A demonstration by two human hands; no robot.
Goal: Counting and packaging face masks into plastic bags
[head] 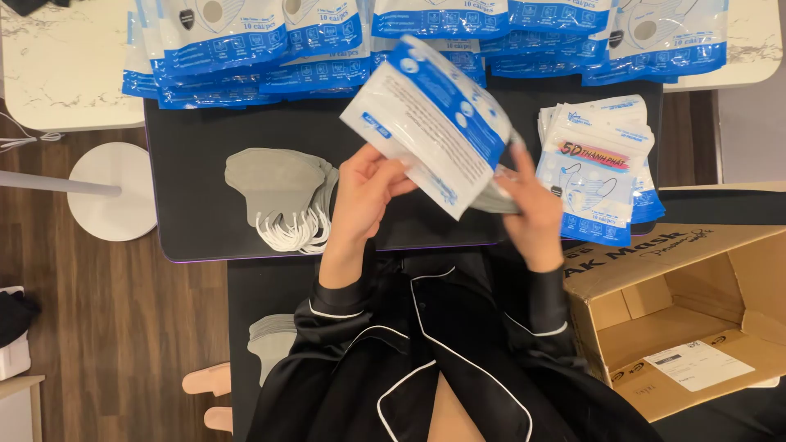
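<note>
Pouch (434, 123), white and blue, flat, is held tilted above the dark surface (196, 164), mid-frame. Left hand (364, 192): grip clamped on the pouch's lower-left edge, thumb on top. Right hand (532, 209): grip closed on grey masks (498, 196) at the pouch's lower-right corner; fingers partly hidden behind the pouch. Left of the pouch: stack of grey masks with white ear loops (282, 196), lying on the surface. Right of the pouch: pile of filled pouches (602, 172), just beside the right hand. Beyond the pouch: row of blue-white packs (327, 49) along the surface's far edge. Lower right of the pouch: open cardboard box (688, 319).
</note>
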